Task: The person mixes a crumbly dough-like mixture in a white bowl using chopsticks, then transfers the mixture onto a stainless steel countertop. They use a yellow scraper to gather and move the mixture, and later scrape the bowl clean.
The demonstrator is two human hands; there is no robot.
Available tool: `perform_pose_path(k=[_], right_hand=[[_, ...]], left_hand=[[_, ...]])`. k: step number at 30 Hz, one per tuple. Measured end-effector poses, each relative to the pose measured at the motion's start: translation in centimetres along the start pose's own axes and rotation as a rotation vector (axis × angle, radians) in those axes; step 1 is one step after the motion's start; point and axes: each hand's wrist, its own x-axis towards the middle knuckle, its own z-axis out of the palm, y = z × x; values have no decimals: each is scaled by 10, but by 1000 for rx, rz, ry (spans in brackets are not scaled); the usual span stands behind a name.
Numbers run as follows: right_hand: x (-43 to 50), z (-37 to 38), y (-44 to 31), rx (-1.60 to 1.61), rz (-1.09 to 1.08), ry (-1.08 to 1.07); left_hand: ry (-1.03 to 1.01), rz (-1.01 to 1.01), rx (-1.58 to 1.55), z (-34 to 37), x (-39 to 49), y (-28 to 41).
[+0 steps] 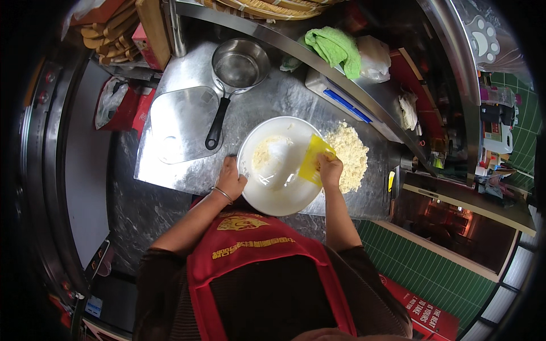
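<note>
A large white bowl (277, 187) sits at the front edge of the steel worktable, tipped somewhat toward the right. My left hand (230, 179) grips its left rim, a bangle on the wrist. In my right hand (330, 169) is a yellow plastic dough scraper (310, 160), held over the bowl's right inner wall. Pale crumbs of dough (263, 157) cling to the bowl's bottom. Just beyond the right rim, a heap of crumbly pale dough (350, 155) lies directly on the steel, partly hidden by the bowl and my right hand.
Left of the bowl lie a translucent flat lid or board (183, 123) and a steel saucepan (241, 64), its black handle pointing toward me. A raised steel shelf (273, 36) runs along the back, bearing a green cloth (335, 49). Under it stands a box with a blue strip (345, 102).
</note>
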Motion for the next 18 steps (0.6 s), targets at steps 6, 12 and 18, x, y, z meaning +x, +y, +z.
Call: perform_pose_path(k=[6,12,18], right_hand=[[18,68,-22,-652,-552,-109],[-1,106,-47,-915,-811,-514],[-15,25,-24,-110,-61,-131]], left_hand=[[-213,-112,-20,-8,17,-7],[-237,-88,5,-14,34,-4],[-46,119,108,-16,21,7]])
